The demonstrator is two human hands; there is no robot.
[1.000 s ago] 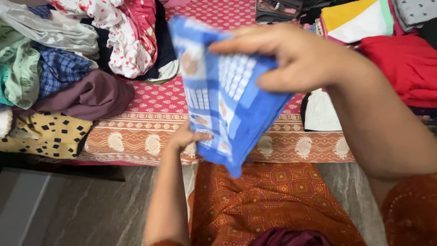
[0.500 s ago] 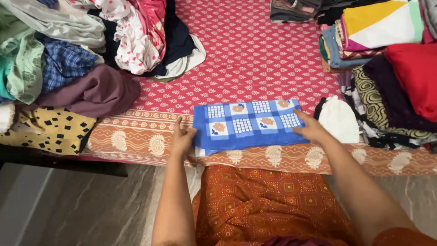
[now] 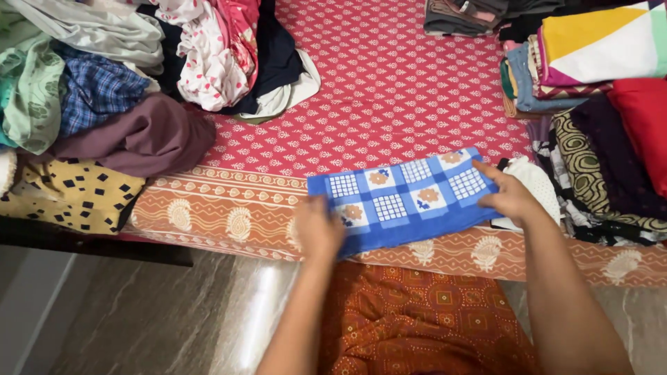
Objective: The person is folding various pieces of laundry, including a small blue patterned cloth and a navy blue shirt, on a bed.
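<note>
One folded blue checked cloth [image 3: 406, 201] lies between two hands. The left hand [image 3: 318, 228] presses flat on its left end; the right hand [image 3: 511, 194] rests open on its right end. One white cap [image 3: 540, 182] sits just beyond the right hand.

Soft, even indoor light fills my view, bright enough for clear colours. My left hand [image 3: 318, 228] is smeared by motion blur. A pale glare streaks the stone floor [image 3: 257, 312] at lower centre; shadows stay faint.
</note>
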